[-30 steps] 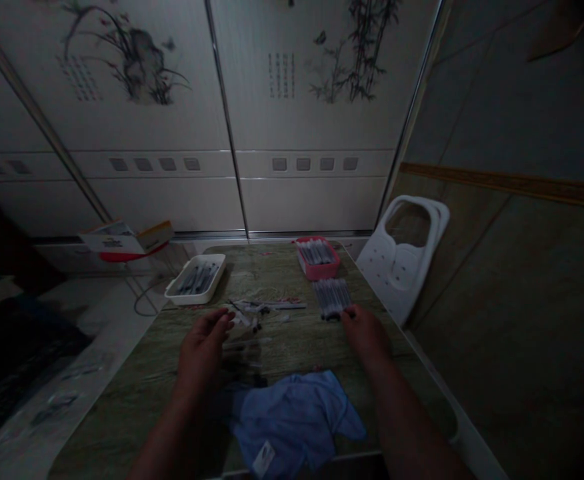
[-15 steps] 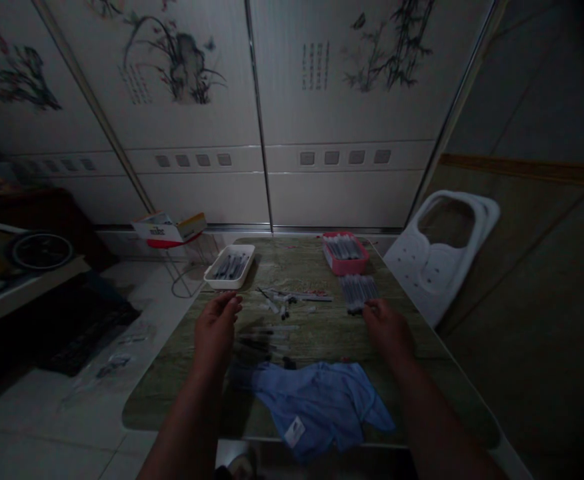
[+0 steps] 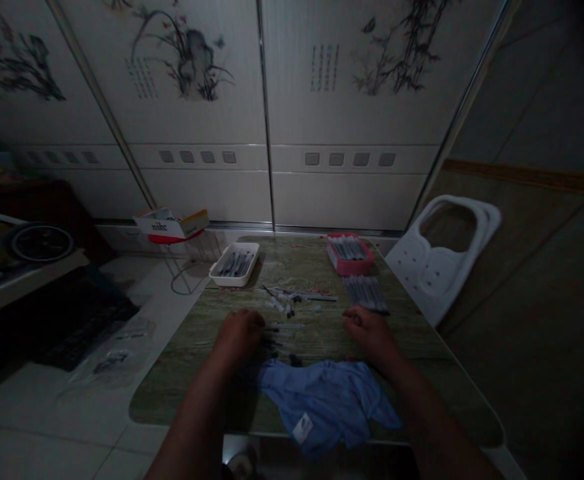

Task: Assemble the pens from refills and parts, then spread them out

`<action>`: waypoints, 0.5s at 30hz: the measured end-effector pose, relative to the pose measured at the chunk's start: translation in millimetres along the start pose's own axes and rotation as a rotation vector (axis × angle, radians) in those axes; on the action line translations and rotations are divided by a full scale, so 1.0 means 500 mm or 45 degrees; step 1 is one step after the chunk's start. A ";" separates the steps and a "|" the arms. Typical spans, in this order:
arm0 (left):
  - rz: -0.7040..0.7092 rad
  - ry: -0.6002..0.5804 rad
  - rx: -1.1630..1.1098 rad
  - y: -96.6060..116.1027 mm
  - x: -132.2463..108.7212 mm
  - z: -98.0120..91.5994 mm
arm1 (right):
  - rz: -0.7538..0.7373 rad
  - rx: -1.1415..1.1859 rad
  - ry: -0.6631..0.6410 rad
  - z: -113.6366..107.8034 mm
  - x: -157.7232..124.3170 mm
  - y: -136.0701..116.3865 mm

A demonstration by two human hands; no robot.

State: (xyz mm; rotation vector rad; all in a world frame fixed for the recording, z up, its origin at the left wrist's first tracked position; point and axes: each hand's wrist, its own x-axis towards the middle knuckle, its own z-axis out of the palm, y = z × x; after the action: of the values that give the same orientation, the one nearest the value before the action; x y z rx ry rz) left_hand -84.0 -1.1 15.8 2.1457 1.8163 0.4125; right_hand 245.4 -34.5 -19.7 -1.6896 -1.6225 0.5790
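Note:
My left hand [image 3: 241,337] is closed, its fingertips at the left end of a clear pen [image 3: 287,326] on the table. Below that pen lie several more pens [image 3: 277,345] with dark parts, partly covered by the hand. My right hand [image 3: 371,332] is curled closed above the tabletop, and nothing shows in its fingers. Just beyond it lies a neat row of clear pens [image 3: 365,291] with dark ends. In the middle is a loose pile of small white and black pen parts [image 3: 288,303], with a few thin sticks.
A white tray [image 3: 247,273] of dark pen parts stands at the back left. A pink basket [image 3: 352,268] full of pens is at the back right. A blue cloth [image 3: 327,400] hangs over the front table edge. A folded white chair [image 3: 442,260] leans at right; an open carton [image 3: 167,227] sits on a red stool.
My left hand has come down and right onto the pens' left ends. My right hand has drawn back left from the pen row. The view has shifted slightly.

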 end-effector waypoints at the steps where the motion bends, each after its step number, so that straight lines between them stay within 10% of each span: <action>1: 0.020 -0.019 0.058 0.004 -0.002 -0.002 | 0.001 0.005 -0.015 0.002 -0.002 -0.006; 15: 0.098 -0.012 0.103 -0.005 0.005 0.015 | -0.055 0.083 -0.028 0.025 -0.014 -0.021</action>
State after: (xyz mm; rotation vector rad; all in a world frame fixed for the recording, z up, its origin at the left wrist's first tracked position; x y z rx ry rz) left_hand -82.6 1.3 7.9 2.2731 1.7786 0.3510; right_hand 228.3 -39.5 -20.9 -1.6025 -1.6339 0.6251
